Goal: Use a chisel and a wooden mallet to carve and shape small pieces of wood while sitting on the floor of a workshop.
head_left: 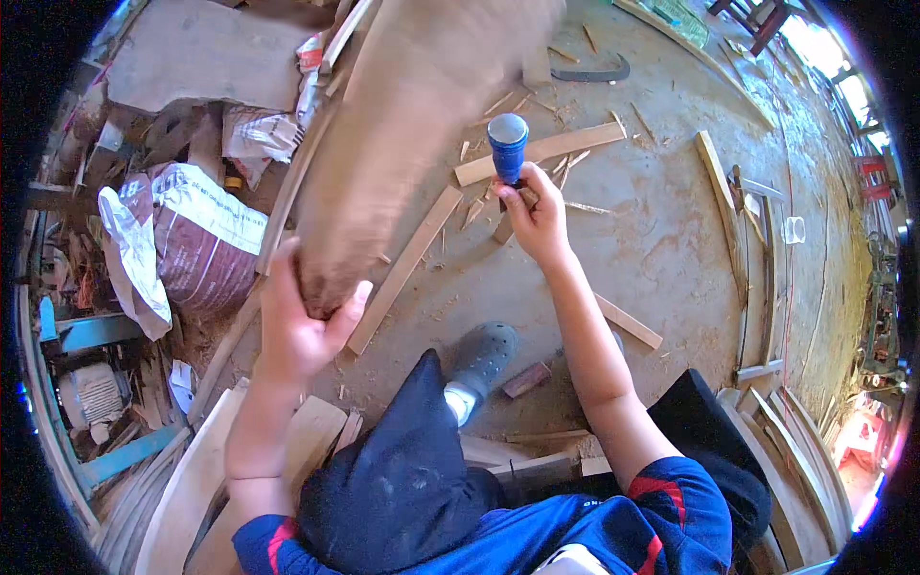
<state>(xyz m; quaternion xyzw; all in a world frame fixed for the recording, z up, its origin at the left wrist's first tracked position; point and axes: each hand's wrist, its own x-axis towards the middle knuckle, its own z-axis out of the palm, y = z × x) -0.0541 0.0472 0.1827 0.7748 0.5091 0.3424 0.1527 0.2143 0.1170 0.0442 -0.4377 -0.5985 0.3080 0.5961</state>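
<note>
A long, rough brown wooden board (393, 134), smeared by motion, runs from my left hand up past the top middle of the view. My left hand (311, 331) grips its lower end, fingers along one side and thumb on the other. My right hand (532, 211) holds a blue flashlight-like object (508, 153) upright to the right of the board, with its round silvery end on top. Below my hands are my dark-clad legs and a grey clog (484, 355) on the floor.
Cut wooden strips (402, 273) and chips lie on the concrete floor (652, 249). A dark curved object (594, 72) lies farther back. Sacks (206, 240) and a blue machine frame (129, 455) crowd the left. Stacked timber pieces (795, 460) stand lower right.
</note>
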